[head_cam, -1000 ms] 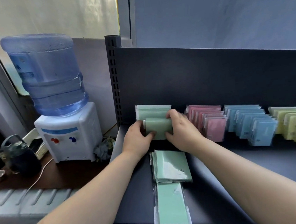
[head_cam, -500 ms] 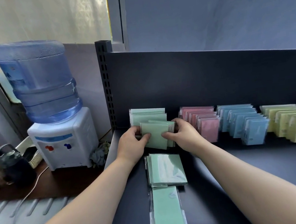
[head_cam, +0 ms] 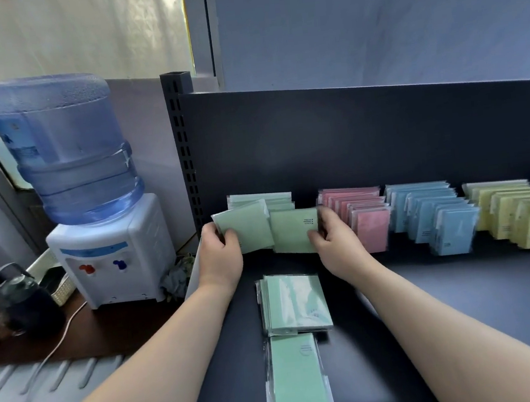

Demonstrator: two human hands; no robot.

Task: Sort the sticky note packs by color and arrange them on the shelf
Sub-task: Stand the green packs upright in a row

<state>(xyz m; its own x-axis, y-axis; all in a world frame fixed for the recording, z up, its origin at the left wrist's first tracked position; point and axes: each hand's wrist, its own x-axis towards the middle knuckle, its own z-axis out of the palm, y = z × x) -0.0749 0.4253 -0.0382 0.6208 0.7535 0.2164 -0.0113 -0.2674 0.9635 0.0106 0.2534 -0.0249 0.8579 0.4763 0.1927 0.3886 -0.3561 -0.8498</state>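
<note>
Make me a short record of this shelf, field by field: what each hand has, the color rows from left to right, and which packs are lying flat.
left hand: holds tilted green pack
right hand: holds second green pack
rows standing at back, left to right: green row, pink row, blue row, yellow row
lying flat: green stack mid-shelf; single green pack at front edge
shelf: dark
beside shelf, left: water dispenser

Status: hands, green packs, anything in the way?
Left hand grips one green pack. Right hand grips a second green pack. Both at the green row; loose green stack lies in front. No visible obstruction.
</note>
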